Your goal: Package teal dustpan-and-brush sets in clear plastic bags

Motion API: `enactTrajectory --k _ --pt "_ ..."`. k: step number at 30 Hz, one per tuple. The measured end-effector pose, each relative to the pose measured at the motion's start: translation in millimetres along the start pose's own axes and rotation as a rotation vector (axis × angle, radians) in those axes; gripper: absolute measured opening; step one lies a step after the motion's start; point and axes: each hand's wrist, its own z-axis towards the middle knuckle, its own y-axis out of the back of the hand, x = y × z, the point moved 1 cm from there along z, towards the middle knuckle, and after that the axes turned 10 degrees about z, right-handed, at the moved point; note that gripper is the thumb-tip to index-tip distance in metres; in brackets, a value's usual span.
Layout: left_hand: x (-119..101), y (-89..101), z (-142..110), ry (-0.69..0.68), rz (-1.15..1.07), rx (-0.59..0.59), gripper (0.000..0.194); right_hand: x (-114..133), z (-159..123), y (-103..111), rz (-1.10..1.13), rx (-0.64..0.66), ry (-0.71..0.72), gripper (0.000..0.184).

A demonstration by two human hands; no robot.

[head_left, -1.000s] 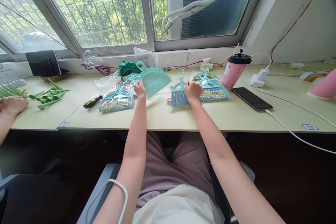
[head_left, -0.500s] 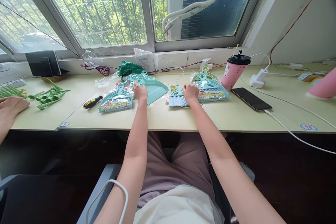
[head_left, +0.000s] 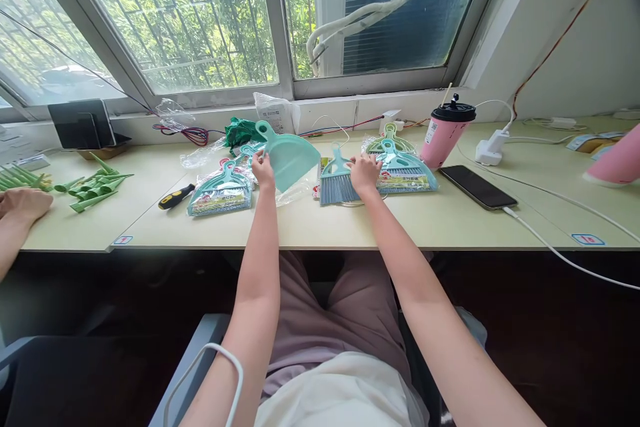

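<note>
Well, the left hand [head_left: 263, 170] is gripping a mint-green dustpan [head_left: 294, 157] by its left edge, the pan tilted up over the middle of the table [head_left: 300, 230], handle pointing far left. The right hand [head_left: 365, 175] rests at the right side of a hand broom [head_left: 337, 181], bristles facing near; I can't tell whether its fingers close on it. Just right lies 1 bagged blue dustpan-and-brush set [head_left: 407, 177], near a pink cup [head_left: 445, 139].

One unwrapped dustpan [head_left: 295, 159], one unwrapped brush [head_left: 337, 183], one phone [head_left: 478, 187]
</note>
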Motion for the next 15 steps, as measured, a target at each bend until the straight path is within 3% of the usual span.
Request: enactTrajectory --k 5,10,12,15 --pt "1.6 1.8 3.6 0.055 -0.193 -0.077 0.041 6.8 -1.1 9.3 0.422 -0.222 0.106 0.034" --pt "0.3 0.3 0.8 0.051 -0.174 -0.037 0.052 13.5 -9.8 13.0 0.559 -0.339 0.179 0.039" --pt "-4.2 -4.3 -5.6 0.019 -0.206 0.027 0.053 17.0 -11.8 11.6 0.593 -0.327 0.171 0.040" --pt "-12.9 -16.0 -21.9 0.036 -0.319 0.252 0.051 21.8 -13.6 8.5 0.586 -0.247 0.154 0.040"
